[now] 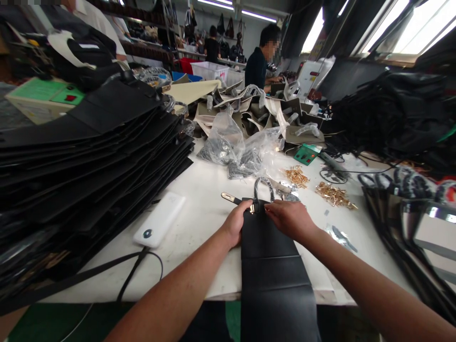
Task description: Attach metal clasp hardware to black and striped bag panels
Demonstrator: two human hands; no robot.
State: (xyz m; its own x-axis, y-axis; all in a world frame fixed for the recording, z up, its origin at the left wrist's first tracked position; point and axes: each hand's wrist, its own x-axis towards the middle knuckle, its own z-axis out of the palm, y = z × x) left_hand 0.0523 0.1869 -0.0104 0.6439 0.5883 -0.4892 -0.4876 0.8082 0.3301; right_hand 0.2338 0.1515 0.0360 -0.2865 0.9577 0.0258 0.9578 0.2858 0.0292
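A long black leather-like panel (272,270) lies across the table's front edge and hangs down over it. At its far end are a wrapped looped handle, a strap with a gold-coloured tip (230,197) and small gold hardware. My left hand (235,223) grips the left edge of the panel, thumb on top beside the hardware. My right hand (290,218) is closed at the panel's far right corner, near the base of the handle (264,183); whatever its fingertips pinch is too small to make out.
Stacked black panels (107,142) fill the left, beside a white power bank (160,219). Plastic bags (226,142), gold hardware piles (335,194) and a green device (306,154) lie beyond. More handled pieces (384,213) stand right. A person (257,66) works at the back.
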